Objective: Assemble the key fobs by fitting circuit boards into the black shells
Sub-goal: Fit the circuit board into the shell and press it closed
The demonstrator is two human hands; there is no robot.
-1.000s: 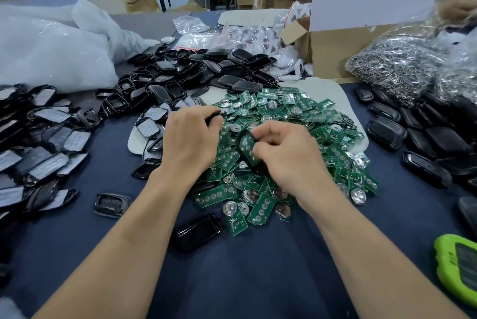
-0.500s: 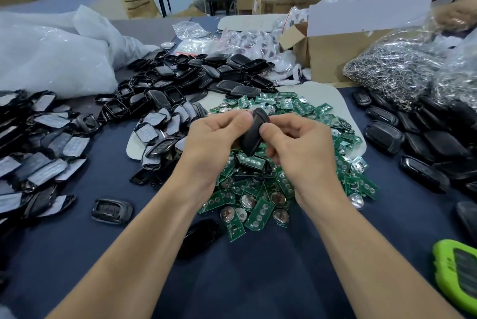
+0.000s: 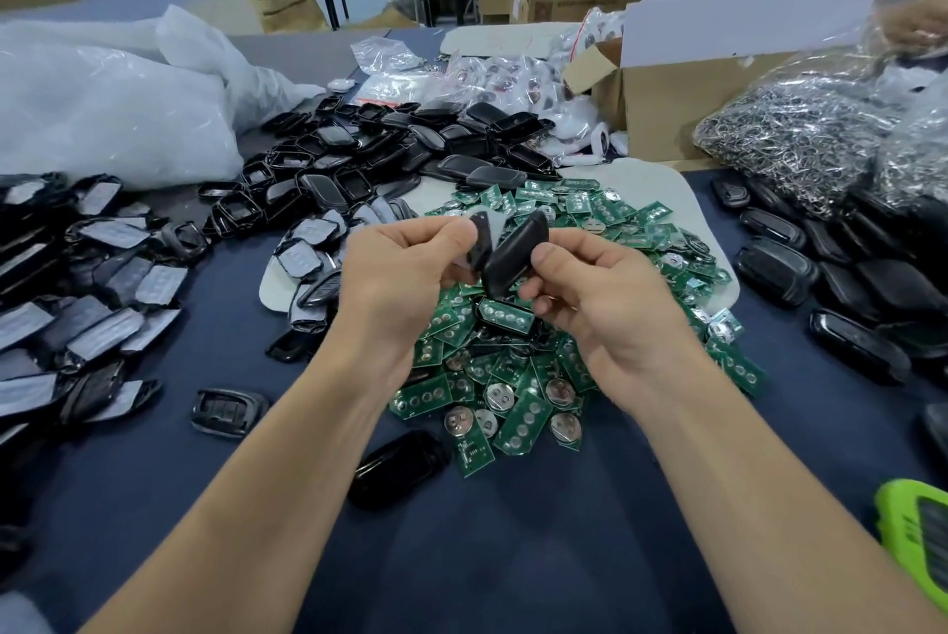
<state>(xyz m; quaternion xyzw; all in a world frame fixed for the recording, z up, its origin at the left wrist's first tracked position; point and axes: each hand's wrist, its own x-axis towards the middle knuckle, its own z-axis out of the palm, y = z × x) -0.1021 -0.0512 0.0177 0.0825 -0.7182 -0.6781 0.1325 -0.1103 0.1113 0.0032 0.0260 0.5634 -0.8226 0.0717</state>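
Open cardboard box (image 3: 667,115) at back, clear bag of metal rings (image 3: 800,135) beside it, green device (image 3: 918,531) at right edge

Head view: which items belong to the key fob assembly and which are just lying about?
In the job:
- left hand holding small black shell piece
- right hand holding rounded black shell
- heap of green circuit boards

Lying about:
- bright green device
- brown cardboard box
- white plastic bags

table (image 3: 513,556) (dark blue cloth) | centre: heap of green circuit boards (image 3: 538,356) | left, far, right: black shells (image 3: 359,161) | near right edge: green device (image 3: 918,536)
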